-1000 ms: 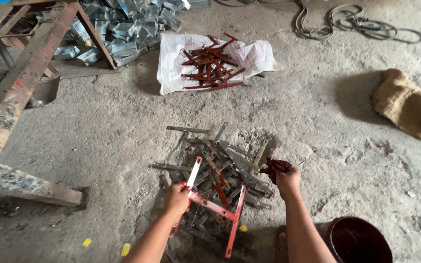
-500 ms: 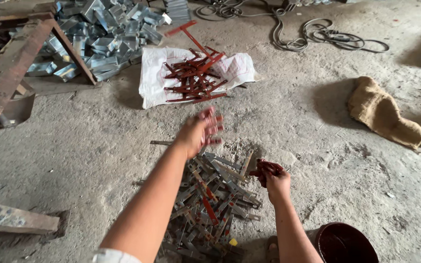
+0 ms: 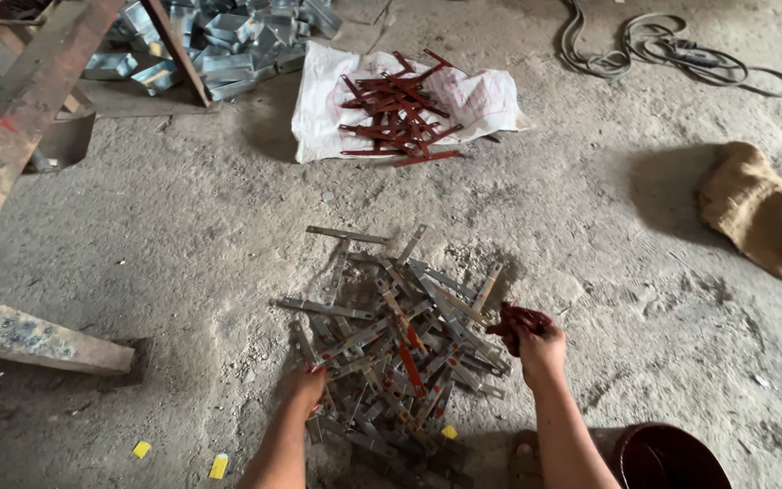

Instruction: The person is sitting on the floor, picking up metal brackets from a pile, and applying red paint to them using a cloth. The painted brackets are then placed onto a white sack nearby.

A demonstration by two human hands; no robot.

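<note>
Here the right hand [image 3: 540, 342] is closed around a red-stained brush or rag [image 3: 518, 321], its dark red tip poking out to the left over the right edge of a pile of grey metal strips [image 3: 391, 340] that lies on the floor between the two arms. The left hand [image 3: 305, 385] rests low on the pile's left side, fingers curled down onto the strips with red-tinted fingertips; whether it actually grips a strip or only presses on one cannot be told. Several strips in the pile carry streaks of red paint. Just right of the right forearm, at the bottom edge, sits a dark red bucket [image 3: 667, 457], partly cut off. Well beyond the pile, a white sack [image 3: 481, 95] is spread flat and holds a heap of red-painted strips [image 3: 395, 109]. To the upper left lies a heap of shiny metal brackets [image 3: 219, 45] behind a rusty steel frame [image 3: 20, 118]. A brown burlap cloth [image 3: 762, 217] lies at the right, and coiled cable [image 3: 672, 50] at the top right on the concrete floor [image 3: 183, 235].
</note>
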